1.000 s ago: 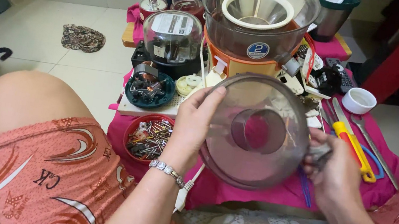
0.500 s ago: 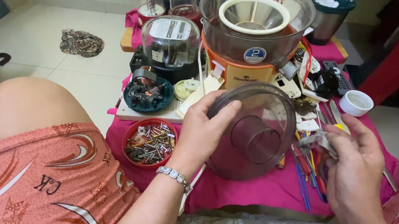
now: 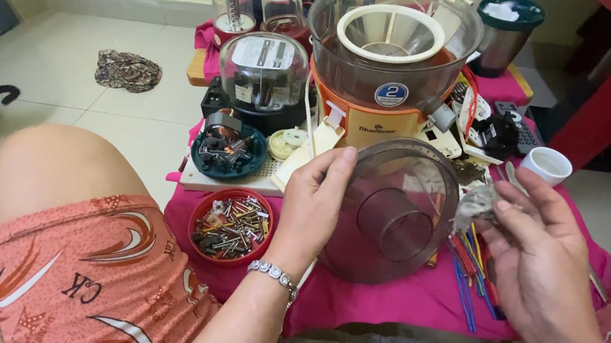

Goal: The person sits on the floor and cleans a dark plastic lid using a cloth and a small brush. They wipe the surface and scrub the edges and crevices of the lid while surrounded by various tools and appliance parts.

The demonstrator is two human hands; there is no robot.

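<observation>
Floor: pale tiles run back to a yellowish wall, with a crumpled patterned rag [image 3: 127,71] lying well apart from the work.
Work surface: a low table under a pink cloth [image 3: 391,299], crowded with appliance parts.
Left hand [image 3: 314,205]: fingers curled around the left rim of a smoky clear plastic lid [image 3: 395,212], thumb on its near side, holding it tilted on edge above the cloth; a silver bracelet [image 3: 273,274] sits on the wrist.
Lid: round, dome-shaped, with a short tube in its centre, held between the two hands in front of the orange juicer.
Right hand [image 3: 541,252]: thumb and fingertips pinched on a small grey wad of cloth [image 3: 476,203], just beside the lid's right rim; whether the wad touches the lid I cannot tell.
Juicer [image 3: 388,64]: orange base, clear bowl and white cone, standing behind the lid.
Red bowl [image 3: 232,225]: full of screws and small metal bits, just left of the left wrist.
Teal dish [image 3: 227,151]: holds a motor part with copper windings, behind the red bowl.
White cup [image 3: 546,165]: on the right edge of the table.
Coloured tools [image 3: 466,274]: thin handles lying under the right hand.
Knees: orange patterned shorts on both sides.
</observation>
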